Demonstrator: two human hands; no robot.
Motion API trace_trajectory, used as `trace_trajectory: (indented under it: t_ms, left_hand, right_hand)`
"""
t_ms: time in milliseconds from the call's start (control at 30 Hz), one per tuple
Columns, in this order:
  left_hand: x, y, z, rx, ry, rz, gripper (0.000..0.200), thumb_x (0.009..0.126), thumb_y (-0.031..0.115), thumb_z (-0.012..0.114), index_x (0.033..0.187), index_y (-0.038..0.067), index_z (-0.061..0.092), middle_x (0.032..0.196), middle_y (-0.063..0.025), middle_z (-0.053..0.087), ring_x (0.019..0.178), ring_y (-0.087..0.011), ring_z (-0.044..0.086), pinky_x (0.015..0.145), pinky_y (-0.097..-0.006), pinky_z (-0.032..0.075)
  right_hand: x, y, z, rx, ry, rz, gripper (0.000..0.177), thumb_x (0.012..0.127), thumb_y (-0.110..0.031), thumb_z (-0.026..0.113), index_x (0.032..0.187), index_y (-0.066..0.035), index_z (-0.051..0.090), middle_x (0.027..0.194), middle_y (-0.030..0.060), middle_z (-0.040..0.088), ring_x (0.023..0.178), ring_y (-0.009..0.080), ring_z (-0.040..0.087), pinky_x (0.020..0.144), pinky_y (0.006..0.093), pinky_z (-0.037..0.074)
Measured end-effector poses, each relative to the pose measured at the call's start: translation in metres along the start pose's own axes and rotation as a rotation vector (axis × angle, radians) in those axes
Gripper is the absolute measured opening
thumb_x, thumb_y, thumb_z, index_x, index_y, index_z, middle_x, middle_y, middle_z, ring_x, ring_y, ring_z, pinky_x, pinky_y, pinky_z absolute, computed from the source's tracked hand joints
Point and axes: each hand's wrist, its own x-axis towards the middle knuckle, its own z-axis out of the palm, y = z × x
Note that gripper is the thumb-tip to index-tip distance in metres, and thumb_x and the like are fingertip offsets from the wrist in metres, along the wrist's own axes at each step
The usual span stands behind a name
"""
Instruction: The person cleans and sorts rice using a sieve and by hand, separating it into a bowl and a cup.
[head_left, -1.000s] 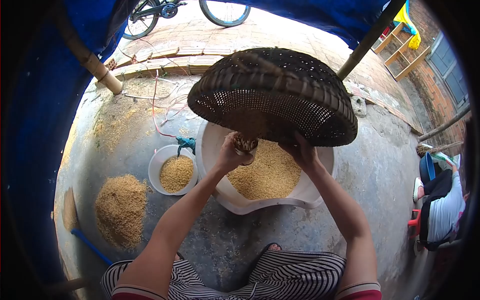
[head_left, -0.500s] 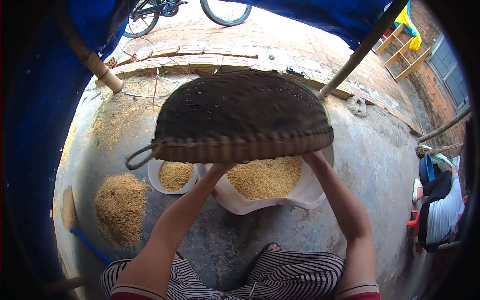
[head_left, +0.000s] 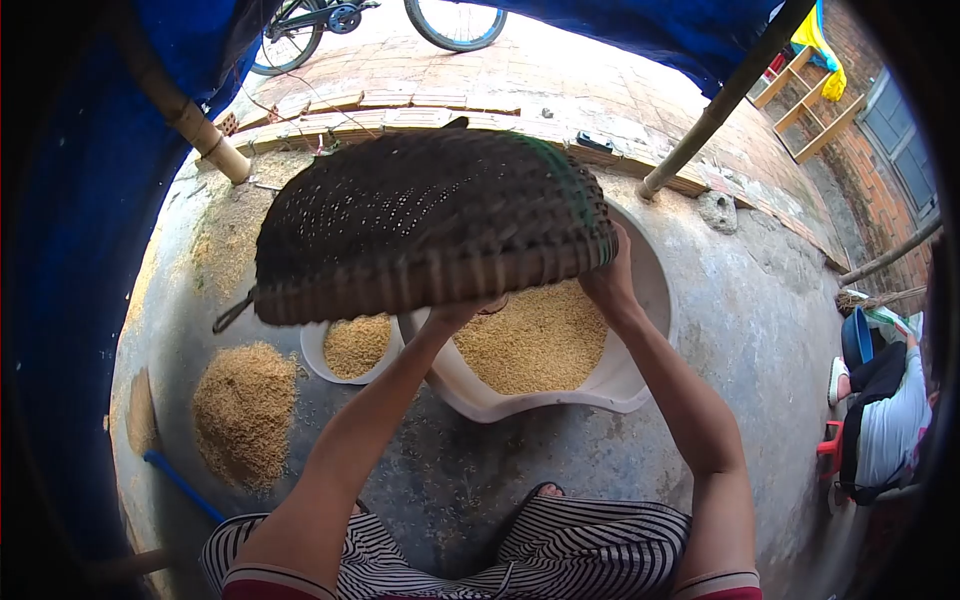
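A dark, round woven bamboo sieve (head_left: 420, 215) is raised in the air, tilted, with light showing through its small holes. My left hand (head_left: 466, 314) is closed on its near lower rim, the fingers mostly hidden beneath it. My right hand (head_left: 612, 272) grips the rim at the right end. Below the sieve stands a large white tub (head_left: 655, 300) with a wavy near edge, holding a layer of yellowish grain (head_left: 535, 345). Beside it on the left is a smaller white bucket (head_left: 312, 350) of grain, partly covered by the sieve.
A heap of brownish husks (head_left: 243, 415) lies on the concrete floor at left, near a blue-handled broom (head_left: 185, 487). Bamboo poles (head_left: 690, 150) hold up a blue tarp (head_left: 80, 300). Another person (head_left: 890, 430) sits at far right near a red stool (head_left: 829, 450). A bicycle (head_left: 455, 25) stands behind.
The sieve has swung to the left, its right end now slightly higher than its left. My right hand has come up along the rim and shows more. The tub and heap stay put.
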Motion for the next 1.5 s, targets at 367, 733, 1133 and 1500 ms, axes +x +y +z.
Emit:
trace_trajectory:
  t_ms: [367,733,1133,1500]
  left_hand:
    - [0.002,-0.006,0.008,-0.095,0.114,0.125,0.071,0.051,0.021,0.079,0.112,0.002,0.047,0.104,-0.0109,0.053,0.098,-0.0232,0.054,0.088,-0.0309,0.042]
    - [-0.003,0.010,0.003,-0.086,0.021,0.033,0.069,0.052,0.019,0.077,0.112,-0.001,0.048,0.107,-0.0114,0.050,0.100,-0.0214,0.052,0.088,-0.0290,0.042]
    - [-0.001,-0.001,0.006,-0.078,-0.022,0.004,0.076,0.053,0.017,0.079,0.117,0.002,0.042,0.109,-0.0129,0.052,0.102,-0.0231,0.053,0.089,-0.0324,0.043]
    - [-0.003,0.002,0.005,0.004,-0.037,-0.043,0.081,0.053,0.018,0.079,0.120,0.001,0.037,0.112,-0.0137,0.051,0.106,-0.0245,0.051,0.089,-0.0334,0.043]
  right_hand:
    - [-0.014,0.083,-0.018,0.779,0.036,0.651,0.032,0.088,-0.022,0.051,0.114,-0.002,0.047,0.101,0.0142,0.057,0.082,0.0200,0.061,0.072,0.0363,0.054]
    - [-0.030,0.103,-0.019,1.012,0.079,0.709,0.030,0.090,-0.013,0.044,0.117,0.001,0.043,0.107,0.0149,0.052,0.093,0.0261,0.056,0.077,0.0415,0.054]
    - [-0.030,0.105,-0.007,0.730,0.114,0.594,0.034,0.091,-0.024,0.047,0.119,-0.005,0.041,0.111,0.0111,0.052,0.098,0.0247,0.056,0.081,0.0407,0.052]
    - [-0.021,0.097,-0.009,0.585,0.176,0.653,0.038,0.090,-0.024,0.049,0.120,-0.004,0.037,0.111,0.0127,0.051,0.098,0.0266,0.057,0.073,0.0403,0.055]
